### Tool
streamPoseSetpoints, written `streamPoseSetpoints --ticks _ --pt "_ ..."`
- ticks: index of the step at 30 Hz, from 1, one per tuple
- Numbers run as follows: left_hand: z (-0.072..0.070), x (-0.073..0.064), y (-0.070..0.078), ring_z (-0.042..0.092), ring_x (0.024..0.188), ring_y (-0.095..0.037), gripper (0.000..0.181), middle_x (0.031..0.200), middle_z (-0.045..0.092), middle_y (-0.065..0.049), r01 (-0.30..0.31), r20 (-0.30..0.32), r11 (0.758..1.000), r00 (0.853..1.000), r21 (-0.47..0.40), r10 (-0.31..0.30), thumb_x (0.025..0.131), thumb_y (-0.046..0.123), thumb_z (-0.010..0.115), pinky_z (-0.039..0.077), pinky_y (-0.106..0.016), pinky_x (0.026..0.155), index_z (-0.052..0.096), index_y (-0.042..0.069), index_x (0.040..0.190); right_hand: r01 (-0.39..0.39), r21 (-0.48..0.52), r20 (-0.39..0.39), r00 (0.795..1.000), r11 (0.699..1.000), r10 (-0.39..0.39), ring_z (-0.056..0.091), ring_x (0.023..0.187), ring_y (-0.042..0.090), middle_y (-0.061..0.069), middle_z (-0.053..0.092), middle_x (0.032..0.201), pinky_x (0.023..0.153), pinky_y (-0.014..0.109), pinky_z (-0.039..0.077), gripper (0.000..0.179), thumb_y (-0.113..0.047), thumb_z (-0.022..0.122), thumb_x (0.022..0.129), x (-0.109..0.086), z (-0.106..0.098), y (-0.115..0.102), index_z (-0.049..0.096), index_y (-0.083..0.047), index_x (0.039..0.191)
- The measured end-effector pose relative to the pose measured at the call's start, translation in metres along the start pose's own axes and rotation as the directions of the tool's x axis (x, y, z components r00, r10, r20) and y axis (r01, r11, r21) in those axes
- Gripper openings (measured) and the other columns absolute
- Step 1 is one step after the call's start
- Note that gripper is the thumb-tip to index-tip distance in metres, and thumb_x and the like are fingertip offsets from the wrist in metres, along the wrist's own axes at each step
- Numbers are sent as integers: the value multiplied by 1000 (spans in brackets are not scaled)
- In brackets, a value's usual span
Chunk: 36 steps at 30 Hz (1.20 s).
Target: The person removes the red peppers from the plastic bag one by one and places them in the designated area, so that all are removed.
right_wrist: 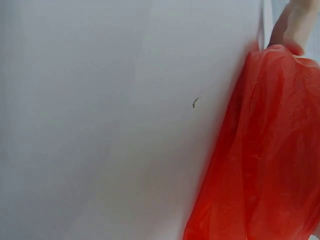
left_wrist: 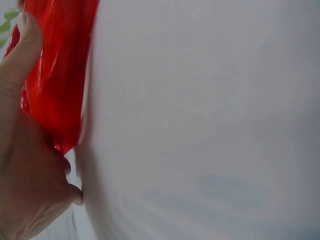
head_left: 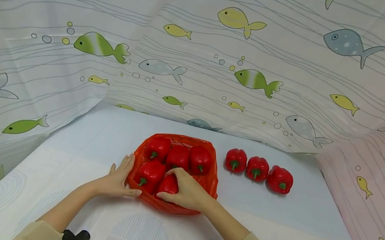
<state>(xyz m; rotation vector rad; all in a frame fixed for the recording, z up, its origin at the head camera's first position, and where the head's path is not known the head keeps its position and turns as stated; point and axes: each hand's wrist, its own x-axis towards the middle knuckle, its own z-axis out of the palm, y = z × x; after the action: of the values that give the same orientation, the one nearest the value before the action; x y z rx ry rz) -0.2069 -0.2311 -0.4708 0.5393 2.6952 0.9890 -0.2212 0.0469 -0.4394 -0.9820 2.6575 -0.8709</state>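
Pepper (head_left: pixel 168 185) in the bag (head_left: pixel 215 183), partly covered by the right hand (head_left: pixel 188 189).
Stem out of sight; axis cannot be told. The right hand, angled in from the near right, grasps it with thumb and bent fingers; left hand (head_left: pixel 114 179) unclenched, fingers spread against the bag's left side.

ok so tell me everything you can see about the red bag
The red bag looks like thin, glossy, creased plastic, slightly orange in the head view. It sits on the pale table, mouth open upward, its rim uneven. Five red peppers show inside; the right hand is over its near right edge, gripping the near-right pepper. The left hand touches its left side, thumb at the near edge. Its underside is hidden.
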Motion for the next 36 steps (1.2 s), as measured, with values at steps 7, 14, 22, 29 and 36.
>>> streamPoseSetpoints --ticks 7,14,22,29,36 --pt "0 -1 1 -11 140 -49 119 154 -7 -33 -2 -7 1000 1000 -4 2 79 46 74 -11 -73 100 -4 -16 146 67 55 -107 992 996 -61 49 118 13 0 54 128 90 31 50 74 -40 82 75 -5 -6 1 47 -9 132" --pt "1 0 -1 -10 140 -50 119 154 -7 -33 -6 -7 1000 1000 -1 6 79 46 74 -11 -73 101 -4 -15 146 142 56 -219 968 988 -126 45 121 11 -2 50 131 85 32 52 81 -34 86 70 -10 -22 5 44 -11 135" --pt "-1 1 -1 -10 140 -50 119 154 -6 -34 -9 -10 1000 1000 -10 9 79 45 75 -11 -73 101 -3 -16 146 264 63 -323 918 962 -231 44 122 9 -5 48 132 84 30 53 82 -25 89 66 -16 -39 12 44 -12 133" --pt "0 2 -2 -10 140 -50 120 154 -6 -34 -10 -11 1000 1000 -9 10 78 45 75 -11 -73 100 -3 -16 146 346 96 -340 893 933 -296 44 123 18 6 48 134 84 33 54 86 -20 90 64 -22 -54 11 42 -8 134" --pt "1 2 -4 -10 140 -50 119 154 -6 -34 -9 -12 1000 1000 -2 8 79 46 74 -11 -73 100 -2 -16 146 363 93 -358 881 927 -309 44 124 20 4 48 134 84 36 54 88 -17 90 64 -33 -67 13 41 -8 136"
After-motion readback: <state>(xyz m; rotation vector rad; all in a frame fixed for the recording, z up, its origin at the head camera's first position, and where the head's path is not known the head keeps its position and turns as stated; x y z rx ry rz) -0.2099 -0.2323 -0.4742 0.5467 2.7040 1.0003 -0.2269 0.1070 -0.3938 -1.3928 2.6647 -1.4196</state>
